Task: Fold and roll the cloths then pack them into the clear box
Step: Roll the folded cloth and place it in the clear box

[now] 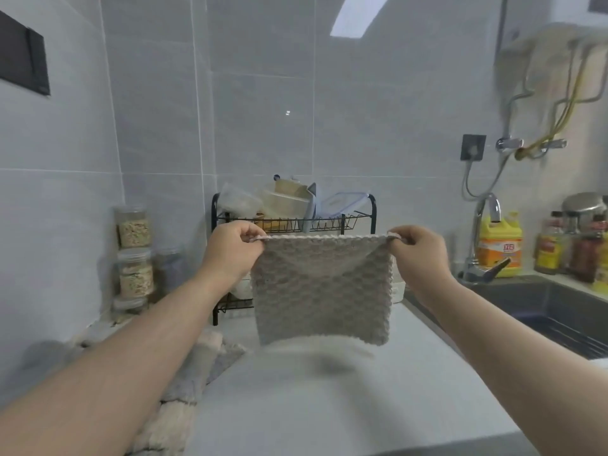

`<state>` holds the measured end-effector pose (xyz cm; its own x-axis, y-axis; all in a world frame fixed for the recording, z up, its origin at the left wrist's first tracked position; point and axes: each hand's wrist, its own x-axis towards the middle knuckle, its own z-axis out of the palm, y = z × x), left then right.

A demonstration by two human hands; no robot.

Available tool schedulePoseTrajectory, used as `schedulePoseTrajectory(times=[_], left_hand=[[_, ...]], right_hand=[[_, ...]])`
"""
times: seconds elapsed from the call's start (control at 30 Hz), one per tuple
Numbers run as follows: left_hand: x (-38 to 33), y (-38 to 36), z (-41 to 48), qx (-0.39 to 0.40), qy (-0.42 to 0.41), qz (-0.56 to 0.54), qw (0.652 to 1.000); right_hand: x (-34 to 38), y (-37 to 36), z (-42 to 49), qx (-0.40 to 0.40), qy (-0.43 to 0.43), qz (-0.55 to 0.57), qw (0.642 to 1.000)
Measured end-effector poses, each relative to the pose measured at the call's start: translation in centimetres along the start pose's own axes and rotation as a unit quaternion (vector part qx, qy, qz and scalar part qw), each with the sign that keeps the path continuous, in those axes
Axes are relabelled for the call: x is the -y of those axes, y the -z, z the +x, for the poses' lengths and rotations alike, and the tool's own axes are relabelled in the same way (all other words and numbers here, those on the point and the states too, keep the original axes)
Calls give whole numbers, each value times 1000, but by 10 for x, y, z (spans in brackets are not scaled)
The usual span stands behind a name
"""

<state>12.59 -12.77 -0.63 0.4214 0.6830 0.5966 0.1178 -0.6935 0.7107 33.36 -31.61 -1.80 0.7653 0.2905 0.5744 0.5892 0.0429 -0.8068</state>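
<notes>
Your left hand (235,248) and right hand (416,251) each pinch one top corner of the grey cloth (320,291). It hangs flat between them, top edge taut and level, lower edge apparently just clear of the tabletop (329,406). Neither hand is nearer; lowering both together should lay it flat. More cloths (194,373) lie by the left edge.

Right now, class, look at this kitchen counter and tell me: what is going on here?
A person holds a grey textured cloth up over the white counter. The left-hand grip pinches its top left corner and the right-hand grip pinches its top right corner, so it hangs flat. More cloths lie heaped on the counter's left side. A sink sits to the right.
</notes>
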Motion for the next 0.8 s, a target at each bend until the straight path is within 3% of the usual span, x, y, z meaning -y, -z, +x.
schedulePoseTrajectory(times=[0.1,0.23,0.33,0.43,0.53,0.67,0.8], left_hand=[[6,4,-30,24,-28,31,999],[40,-3,-90,81,-40,59,994],[75,-15,-133,181,-13,126,975],[95,-22,-165,292,11,204,934],[93,-24,-174,352,29,201,914],[86,-24,-162,293,13,182,939],[97,-38,-151,392,-51,312,864]], right_hand=[[-5,15,-14,36,4,-8,999],[-40,37,-57,136,-27,-118,983],[-75,46,-91,231,-42,-229,945],[-98,50,-118,315,-30,-330,890],[-109,50,-128,391,-42,-387,834],[-104,44,-120,375,-39,-394,838],[-105,27,-117,399,23,-413,818]])
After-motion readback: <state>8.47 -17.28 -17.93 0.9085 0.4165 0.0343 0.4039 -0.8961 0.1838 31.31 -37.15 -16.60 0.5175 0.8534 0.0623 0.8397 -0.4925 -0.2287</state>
